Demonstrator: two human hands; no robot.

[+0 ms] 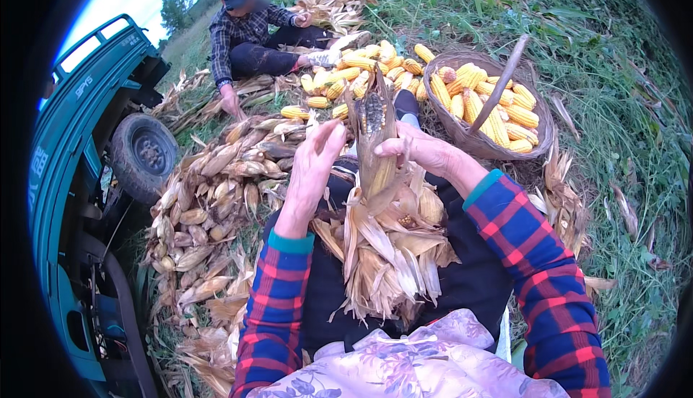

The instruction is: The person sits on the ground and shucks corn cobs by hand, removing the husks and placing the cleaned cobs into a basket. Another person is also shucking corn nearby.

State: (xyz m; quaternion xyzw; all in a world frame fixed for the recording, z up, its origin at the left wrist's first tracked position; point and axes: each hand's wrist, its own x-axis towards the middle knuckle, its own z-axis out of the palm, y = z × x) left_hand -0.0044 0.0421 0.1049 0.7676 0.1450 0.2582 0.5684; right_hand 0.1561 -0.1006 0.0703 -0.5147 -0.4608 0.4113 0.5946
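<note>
Upright above my lap is a partly husked ear of corn [373, 114], its exposed tip dark and discolored among yellowish kernels. My right hand [425, 152] grips its brown husk from the right side, thumb across the front. My left hand [320, 162] is raised just left of the ear with curled fingers; whether they pinch anything is unclear. A heap of dry corn husks [387, 268] lies on my dark trousers, with parts of other cobs showing among them. To the left spreads a pile of unhusked corn ears [216, 203].
A wicker basket [482, 149] with an arched handle holds husked yellow cobs at right. More husked cobs [346, 76] lie ahead on the ground. A co-worker [243, 41] sits beyond, one hand touching the unhusked pile. A teal cargo vehicle [65, 181] stands left; grass [639, 181] covers the right.
</note>
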